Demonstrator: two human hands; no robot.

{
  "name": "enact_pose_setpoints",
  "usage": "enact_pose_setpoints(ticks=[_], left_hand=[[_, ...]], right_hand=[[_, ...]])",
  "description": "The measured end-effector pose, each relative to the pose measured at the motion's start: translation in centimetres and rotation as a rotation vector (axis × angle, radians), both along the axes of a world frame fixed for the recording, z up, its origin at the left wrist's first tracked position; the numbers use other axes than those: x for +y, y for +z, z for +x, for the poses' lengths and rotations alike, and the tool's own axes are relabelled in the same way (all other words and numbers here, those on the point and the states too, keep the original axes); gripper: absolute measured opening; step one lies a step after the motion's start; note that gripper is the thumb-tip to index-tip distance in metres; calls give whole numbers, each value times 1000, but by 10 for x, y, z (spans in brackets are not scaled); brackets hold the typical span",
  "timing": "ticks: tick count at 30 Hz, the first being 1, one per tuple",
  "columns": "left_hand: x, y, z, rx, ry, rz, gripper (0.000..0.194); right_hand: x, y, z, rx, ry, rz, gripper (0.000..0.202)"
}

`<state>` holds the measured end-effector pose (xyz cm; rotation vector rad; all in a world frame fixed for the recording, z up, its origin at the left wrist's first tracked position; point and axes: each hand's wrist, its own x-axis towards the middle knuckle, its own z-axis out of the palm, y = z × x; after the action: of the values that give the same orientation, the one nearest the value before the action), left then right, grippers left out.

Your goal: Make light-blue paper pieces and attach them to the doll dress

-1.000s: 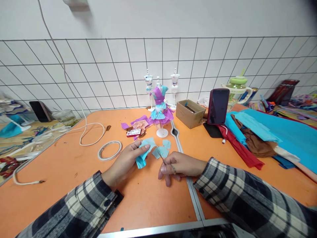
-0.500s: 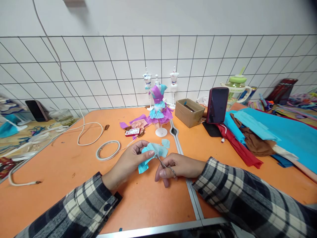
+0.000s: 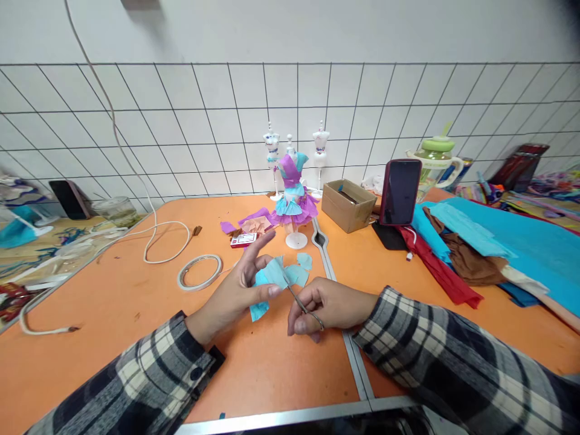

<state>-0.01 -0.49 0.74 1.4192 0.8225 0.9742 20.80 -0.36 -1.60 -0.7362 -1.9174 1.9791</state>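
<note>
A small dress form (image 3: 294, 208) in a purple and blue ruffled outfit stands upright on an orange table (image 3: 254, 377); every place here is given from it.

In front of the dress form and slightly to its left, a person's left hand (image 3: 240, 289) holds a crumpled light blue piece (image 3: 274, 272) of thin material. The thumb presses the near side, the index finger stretches out towards the dress form, and the other fingers curl partly out of sight behind the piece.

In front of the dress form and slightly to its right, the right hand (image 3: 324, 306) grips slim metal scissors (image 3: 297, 299), fingers bent closely around the handles. The tips meet the right edge of the blue piece; whether the blades are apart cannot be told.

Two light blue cut-offs (image 3: 298, 276) lie between the hands and the dress form. To its front left are purple and peach scraps (image 3: 257, 225), a red and white packet (image 3: 243, 240) and, farther out, a roll of tape (image 3: 180, 280). Two white mannequins (image 3: 321, 144) stand behind it. To its right come an open cardboard box (image 3: 338, 208), then a propped phone (image 3: 399, 194).
</note>
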Motion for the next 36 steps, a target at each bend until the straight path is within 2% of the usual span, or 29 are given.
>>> enact_pose_setpoints(ticks=[4, 10, 15, 20, 23, 30, 36], left_hand=[[0, 2, -3, 38, -76, -1, 46], [6, 1, -4, 109, -78, 66, 27], [4, 0, -2, 78, -83, 9, 31], [4, -7, -5, 73, -110, -71, 38], [5, -10, -5, 122, -88, -62, 40], [9, -13, -5, 173, -142, 15, 42], [8, -14, -6, 154, -155, -34, 40]], right_hand=[[-1, 0, 0, 43, 79, -45, 43], [-3, 1, -1, 90, 124, -102, 41], [-2, 0, 0, 105, 145, -107, 41], [-2, -1, 1, 107, 174, -115, 41], [-2, -2, 1, 104, 181, -97, 44], [0, 1, 0, 126, 250, -37, 60], [0, 5, -1, 148, 247, -20, 61]])
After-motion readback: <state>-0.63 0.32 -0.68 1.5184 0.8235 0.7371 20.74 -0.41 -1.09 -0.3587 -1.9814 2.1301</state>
